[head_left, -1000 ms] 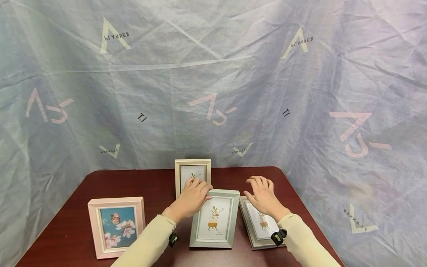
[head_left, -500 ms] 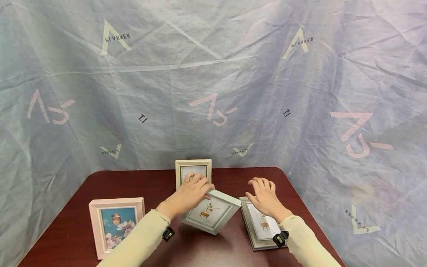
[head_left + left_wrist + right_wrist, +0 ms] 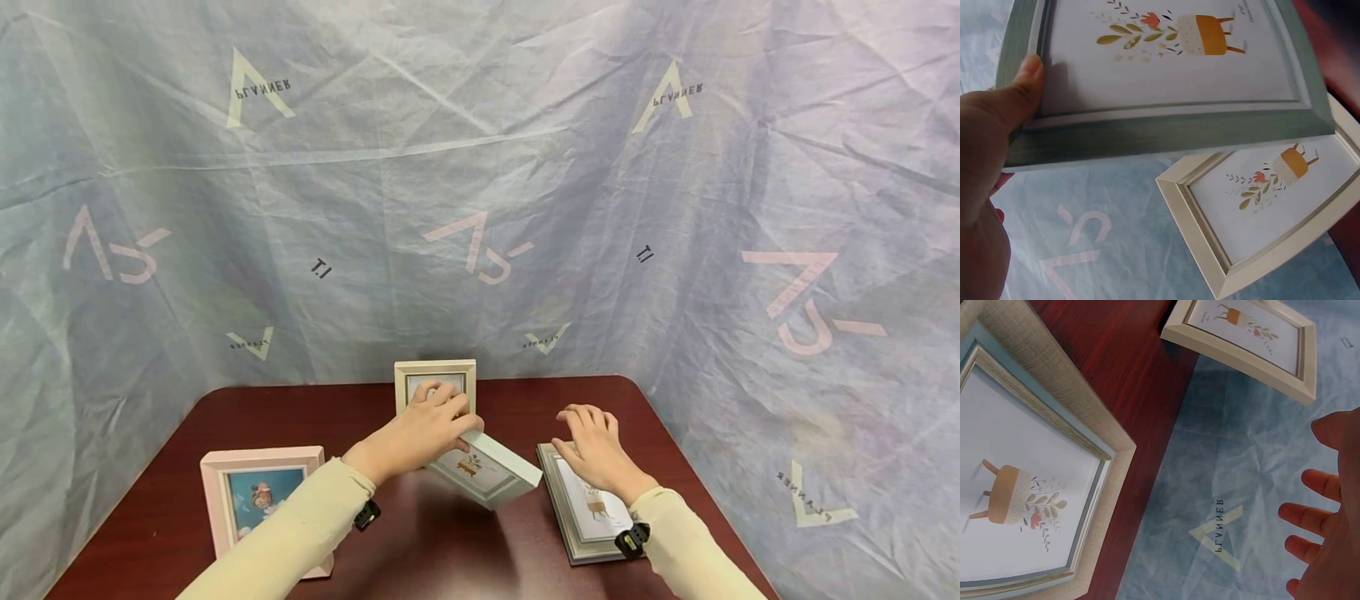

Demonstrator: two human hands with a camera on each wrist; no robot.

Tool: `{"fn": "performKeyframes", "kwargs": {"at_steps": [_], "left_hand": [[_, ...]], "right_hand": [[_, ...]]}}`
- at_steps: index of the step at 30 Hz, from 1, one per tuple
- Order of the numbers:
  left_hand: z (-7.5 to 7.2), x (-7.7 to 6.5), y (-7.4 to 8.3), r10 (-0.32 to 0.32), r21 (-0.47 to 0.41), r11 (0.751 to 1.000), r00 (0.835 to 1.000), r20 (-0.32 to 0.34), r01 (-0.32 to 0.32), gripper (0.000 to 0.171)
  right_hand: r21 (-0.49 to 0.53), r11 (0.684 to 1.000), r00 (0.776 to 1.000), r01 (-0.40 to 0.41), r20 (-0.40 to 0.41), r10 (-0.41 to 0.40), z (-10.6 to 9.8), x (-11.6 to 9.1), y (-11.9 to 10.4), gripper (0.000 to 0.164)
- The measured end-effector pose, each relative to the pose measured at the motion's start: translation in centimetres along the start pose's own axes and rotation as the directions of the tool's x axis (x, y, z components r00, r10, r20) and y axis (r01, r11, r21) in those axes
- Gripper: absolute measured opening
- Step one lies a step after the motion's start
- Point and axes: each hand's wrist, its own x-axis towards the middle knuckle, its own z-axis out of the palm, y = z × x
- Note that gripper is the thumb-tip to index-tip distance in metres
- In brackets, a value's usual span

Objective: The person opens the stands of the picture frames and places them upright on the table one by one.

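Observation:
My left hand (image 3: 420,429) pinches a pale green picture frame (image 3: 1179,134) by its top edge, thumb on the front in the left wrist view. The frame hangs tilted above the table, its potted-plant print facing up and toward me. Behind it a cream picture frame (image 3: 471,377) stands upright, partly covered by the left hand. My right hand (image 3: 600,450) hovers with loosely bent fingers over a grey-beige picture frame (image 3: 558,500) that lies face up. In the right wrist view nothing is between the fingers (image 3: 1304,515) and thumb.
A pink picture frame (image 3: 213,500) with a blossom print stands at the left, partly hidden by the left sleeve (image 3: 300,517). The dark red table (image 3: 450,567) ends at the back against a hanging grey-blue cloth (image 3: 390,250).
The pale green frame has been lifted off the table and tipped, its lower end swinging up and to the right. The right hand has stayed nearly still.

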Motion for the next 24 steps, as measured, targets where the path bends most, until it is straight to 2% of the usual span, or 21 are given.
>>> {"fn": "performKeyframes", "kwargs": {"at_steps": [8, 15, 24], "left_hand": [[-0.2, -0.4, -0.9, -0.002, -0.146, 0.989, 1.000, -0.028, -0.002, 0.037], [0.0, -0.9, -1.8, 0.003, -0.180, 0.984, 0.999, -0.032, -0.008, 0.037], [0.1, -2.0, -2.6, 0.029, -0.236, 0.971, 0.999, -0.045, -0.039, 0.032]], "right_hand": [[0.009, 1.000, 1.000, 0.023, 0.013, -0.023, 0.0, -0.3, -0.1, 0.032], [0.004, 0.998, 0.998, 0.064, 0.004, -0.064, 0.1, -0.6, -0.1, 0.031], [-0.016, 0.998, 0.997, 0.068, 0.033, -0.067, 0.0, -0.9, -0.2, 0.032]]}}
